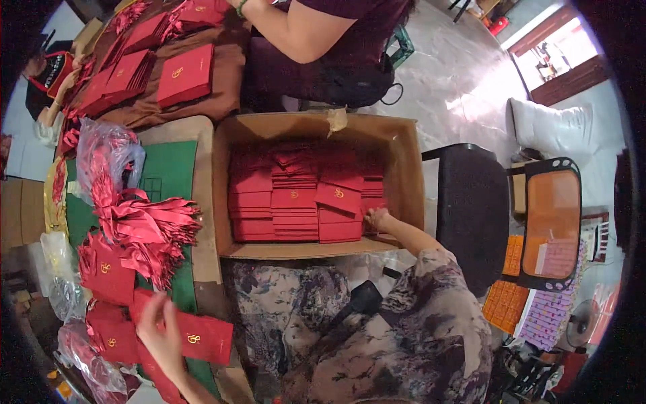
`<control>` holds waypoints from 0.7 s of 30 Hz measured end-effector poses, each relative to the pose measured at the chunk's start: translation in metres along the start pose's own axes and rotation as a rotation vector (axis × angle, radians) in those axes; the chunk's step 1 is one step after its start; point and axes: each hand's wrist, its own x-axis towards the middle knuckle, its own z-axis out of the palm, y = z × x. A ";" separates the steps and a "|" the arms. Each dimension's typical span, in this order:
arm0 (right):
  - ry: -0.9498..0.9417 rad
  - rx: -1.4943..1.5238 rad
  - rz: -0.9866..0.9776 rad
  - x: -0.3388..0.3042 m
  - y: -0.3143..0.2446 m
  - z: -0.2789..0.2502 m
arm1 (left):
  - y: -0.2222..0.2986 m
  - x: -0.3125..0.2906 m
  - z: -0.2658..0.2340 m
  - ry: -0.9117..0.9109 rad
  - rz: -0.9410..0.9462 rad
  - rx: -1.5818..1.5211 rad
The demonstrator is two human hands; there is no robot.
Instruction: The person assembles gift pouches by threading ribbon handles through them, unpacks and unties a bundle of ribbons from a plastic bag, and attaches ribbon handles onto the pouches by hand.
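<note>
A large cardboard box (323,252) stands open in front of me, holding rows of flat red paper packets (294,194), some printed with a gold emblem. Inside it, at the right end of the rows, my right hand (379,219) has its fingers closed at the edge of a red packet. To the left, my left hand (161,333) is over loose red packets (210,339) on a green-topped table, fingers stretched and thumb apart. A big bunch of red ribbons (151,225) lies farther up that table, partly in a clear plastic bag (111,151).
A black chair (473,209) stands right of the box. Orange and purple goods (548,310) are stacked beyond it. A co-worker's arm (296,30) is at the far side, by a brown-covered table (225,81) with red packet stacks. Another person (50,84) sits far left.
</note>
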 end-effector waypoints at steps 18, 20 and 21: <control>-0.282 -0.054 -0.030 -0.004 0.009 0.057 | 0.043 -0.144 0.120 -0.396 0.015 -0.304; 0.236 -0.144 -0.272 -0.007 -0.006 0.043 | 0.043 -0.145 0.118 -0.409 -0.012 -0.289; 0.238 -0.142 -0.282 -0.004 -0.015 0.036 | 0.043 -0.146 0.118 -0.430 -0.031 -0.276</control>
